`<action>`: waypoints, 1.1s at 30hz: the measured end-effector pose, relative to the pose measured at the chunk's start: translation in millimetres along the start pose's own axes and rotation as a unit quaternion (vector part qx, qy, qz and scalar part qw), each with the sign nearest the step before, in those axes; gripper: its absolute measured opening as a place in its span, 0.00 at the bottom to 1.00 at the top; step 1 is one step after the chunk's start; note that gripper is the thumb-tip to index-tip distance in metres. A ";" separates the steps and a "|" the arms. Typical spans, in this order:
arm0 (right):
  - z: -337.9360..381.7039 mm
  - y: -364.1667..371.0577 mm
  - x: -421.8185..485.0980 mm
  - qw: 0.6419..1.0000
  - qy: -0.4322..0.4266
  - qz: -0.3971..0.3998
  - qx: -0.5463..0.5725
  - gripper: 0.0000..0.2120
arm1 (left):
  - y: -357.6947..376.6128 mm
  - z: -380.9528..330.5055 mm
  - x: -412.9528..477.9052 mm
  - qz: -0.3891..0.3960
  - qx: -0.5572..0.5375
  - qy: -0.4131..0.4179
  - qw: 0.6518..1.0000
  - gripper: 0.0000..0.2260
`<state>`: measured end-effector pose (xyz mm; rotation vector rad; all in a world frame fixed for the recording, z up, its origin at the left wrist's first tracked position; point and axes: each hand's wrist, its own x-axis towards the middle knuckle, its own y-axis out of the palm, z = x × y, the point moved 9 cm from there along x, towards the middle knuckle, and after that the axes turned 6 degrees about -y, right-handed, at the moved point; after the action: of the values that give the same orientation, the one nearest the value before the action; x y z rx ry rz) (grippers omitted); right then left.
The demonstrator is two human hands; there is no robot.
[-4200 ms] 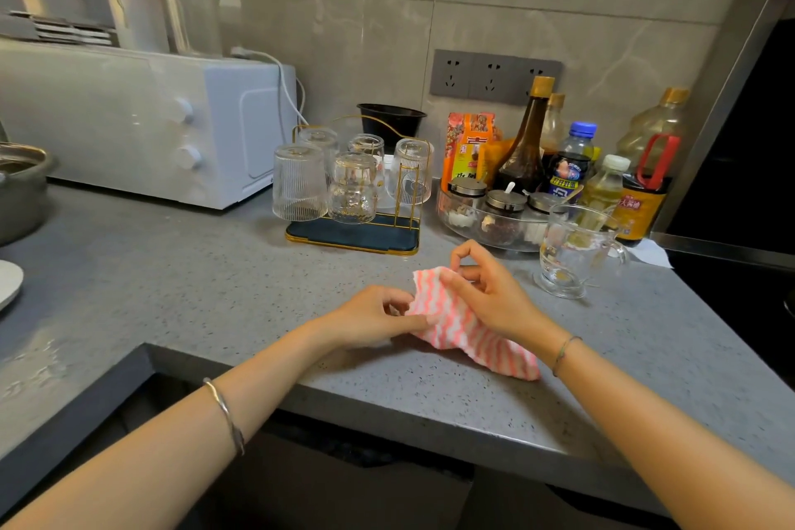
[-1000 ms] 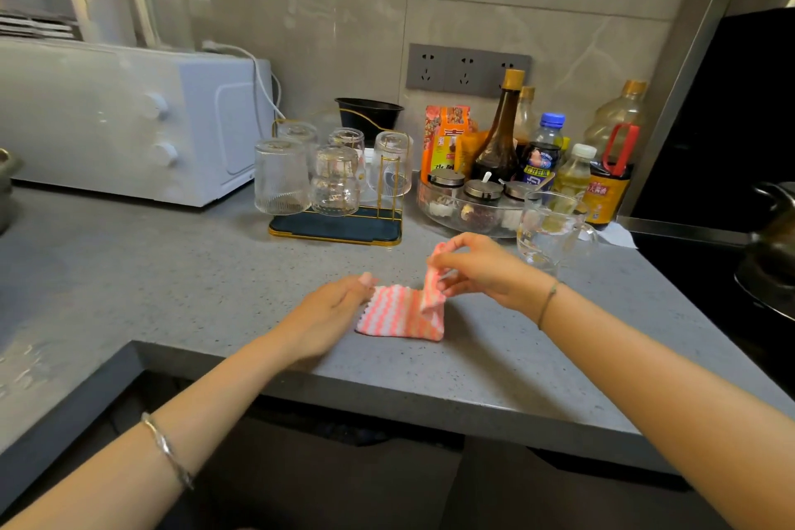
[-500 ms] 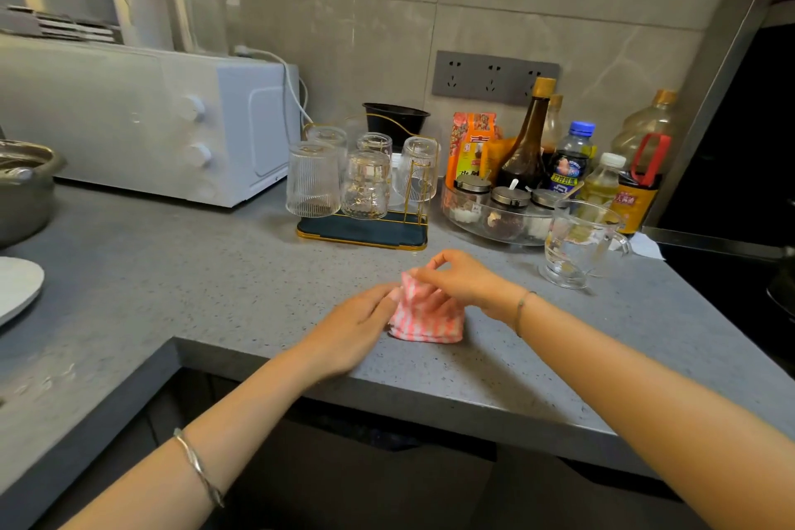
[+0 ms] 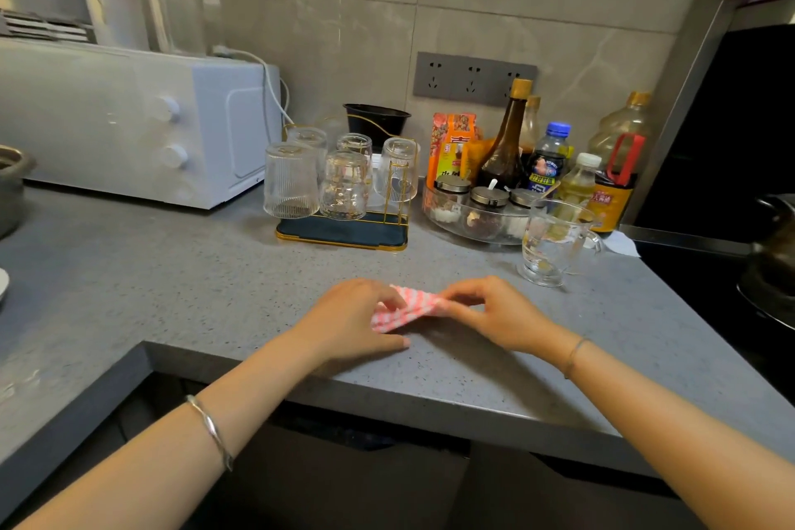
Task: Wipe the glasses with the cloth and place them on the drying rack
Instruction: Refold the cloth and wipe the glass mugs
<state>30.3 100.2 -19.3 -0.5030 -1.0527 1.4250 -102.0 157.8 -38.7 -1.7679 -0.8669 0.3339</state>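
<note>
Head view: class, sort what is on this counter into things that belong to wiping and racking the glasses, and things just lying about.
Belong to the job: cloth, held by left hand and right hand; glass mug; drying rack; upturned glasses on it.
Just lying about: white oven; sauce bottles; dish of jars; black bowl.

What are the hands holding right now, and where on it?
The cloth: the right hand pinches its right edge; the left hand covers its left end, grip unclear.
</note>
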 end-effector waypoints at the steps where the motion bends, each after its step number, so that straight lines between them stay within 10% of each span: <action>1: -1.7 -8.7 0.0 0.999 0.007 -0.026 0.045 0.08 | -2.8 -2.9 2.7 -0.006 -0.042 -0.007 0.999 0.14; 7: -44.4 -48.2 -24.6 0.883 0.158 -0.175 0.406 0.14 | -9.0 -43.6 35.1 0.036 -0.420 -0.076 0.904 0.12; 12: -46.0 -36.4 -53.5 0.750 0.180 -0.125 0.624 0.27 | -3.6 -105.6 68.0 0.087 -0.392 -0.045 0.915 0.13; 19: -119.0 -74.2 -88.2 0.743 0.228 -0.267 0.570 0.26 | 10.4 -155.5 131.4 0.009 -0.338 -0.017 0.941 0.17; 28: -187.2 -146.3 -118.2 0.600 0.126 -0.439 0.658 0.25 | 81.1 -163.4 159.1 -0.048 -0.446 -0.124 0.885 0.43; 33: -224.6 -143.7 -99.8 0.636 0.236 -0.466 0.567 0.20 | 101.4 -164.3 170.0 -0.066 -0.430 -0.123 0.892 0.56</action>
<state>310.1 51.8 -39.5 0.5619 0.2096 0.6552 155.0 145.5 -37.7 -2.4884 -1.4603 0.0709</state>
